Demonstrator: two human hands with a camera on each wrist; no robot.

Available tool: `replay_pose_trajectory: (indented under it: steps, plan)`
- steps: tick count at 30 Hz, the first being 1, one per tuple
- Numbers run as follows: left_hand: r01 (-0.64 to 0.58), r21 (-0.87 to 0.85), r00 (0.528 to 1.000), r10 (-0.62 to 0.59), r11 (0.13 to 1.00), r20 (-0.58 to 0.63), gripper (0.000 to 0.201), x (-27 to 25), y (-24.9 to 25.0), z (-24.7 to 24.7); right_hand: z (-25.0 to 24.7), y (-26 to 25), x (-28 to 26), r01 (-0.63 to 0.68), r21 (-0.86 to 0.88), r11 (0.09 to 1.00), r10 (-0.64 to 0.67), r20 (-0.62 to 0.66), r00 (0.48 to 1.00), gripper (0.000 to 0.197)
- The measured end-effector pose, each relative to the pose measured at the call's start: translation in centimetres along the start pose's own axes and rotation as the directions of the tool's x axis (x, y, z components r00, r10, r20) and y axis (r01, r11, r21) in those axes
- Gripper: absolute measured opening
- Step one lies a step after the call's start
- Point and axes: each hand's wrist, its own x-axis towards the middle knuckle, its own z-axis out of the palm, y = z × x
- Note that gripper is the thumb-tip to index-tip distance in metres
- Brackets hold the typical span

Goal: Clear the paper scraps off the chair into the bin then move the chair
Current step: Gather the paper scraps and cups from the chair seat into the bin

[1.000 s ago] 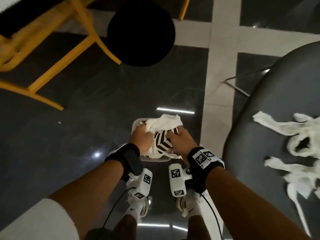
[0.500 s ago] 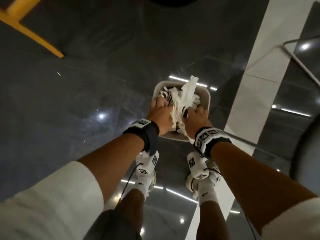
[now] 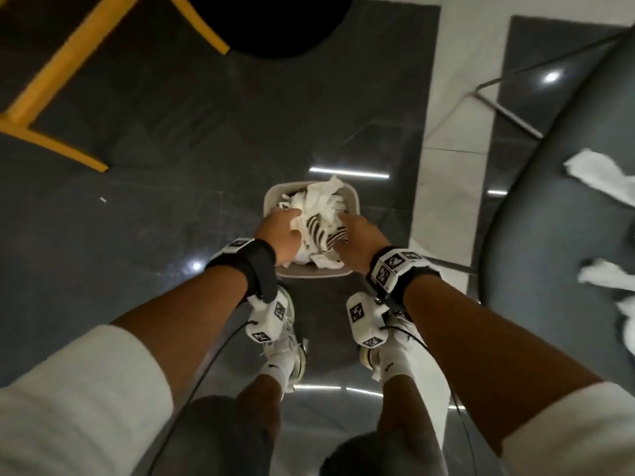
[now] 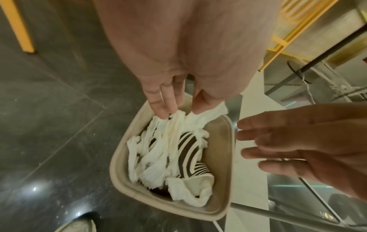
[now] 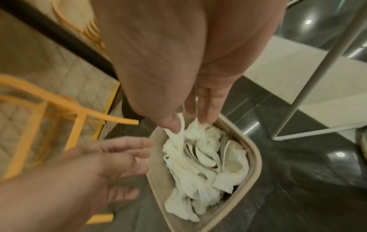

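A beige bin (image 3: 354, 197) stands on the dark floor between my feet, stuffed with white paper scraps (image 3: 321, 202) and a black-and-white striped piece (image 4: 188, 149). My left hand (image 3: 288, 218) hangs over the bin's left side, its straight fingers (image 4: 164, 106) touching the top strips (image 4: 178, 119). My right hand (image 3: 347, 221) is at the right side with its fingers straight; in the right wrist view one strip (image 5: 179, 125) brushes its fingertips (image 5: 206, 119). The dark grey chair (image 3: 549, 235) at the right carries more white scraps (image 3: 591, 173).
A yellow-framed chair (image 3: 55, 73) and a round black seat (image 3: 275, 22) stand at the back left. The grey chair's thin metal legs (image 3: 508, 111) run across a white floor stripe (image 3: 446, 149) to the right of the bin. Cables hang from my wrists.
The clump I held above the bin now lies inside it, and both hands have loosened with straight fingers. My head has tilted, so the grey chair shows again.
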Motion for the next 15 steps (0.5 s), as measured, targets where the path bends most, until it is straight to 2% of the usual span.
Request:
replay_pose_trajectory:
  steps: [4, 7, 9, 12, 15]
  plan:
    - [-0.078, 0.045, 0.996, 0.08, 0.996, -0.041, 0.038, -3.6, 6.0, -2.3, -5.8, 2.2, -6.6, 0.073, 0.229, 0.971, -0.048, -0.111, 0.993, 0.022]
    - [-0.194, 0.09, 0.979, 0.198, 0.977, -0.045, 0.031, -5.8, 13.9, -2.3, -10.8, 5.6, -11.5, 0.067, 0.409, 0.91, 0.041, -0.251, 0.967, 0.016]
    - [-0.304, 0.114, 0.95, 0.31, 0.946, -0.04, 0.03, -7.0, 19.8, -0.8, -13.9, 8.5, -14.8, 0.066, 0.48, 0.875, 0.102, -0.315, 0.944, 0.015]
    - [-0.509, 0.208, 0.857, 0.515, 0.835, 0.028, 0.036, -9.1, 27.8, 3.8, -17.4, 13.8, -19.2, 0.102, 0.522, 0.847, 0.115, -0.367, 0.923, 0.015]
    - [-0.694, 0.313, 0.719, 0.644, 0.648, 0.262, 0.056, -11.6, 33.9, 10.5, -19.3, 21.2, -23.3, 0.017, 0.407, 0.913, 0.16, -0.399, 0.903, 0.02]
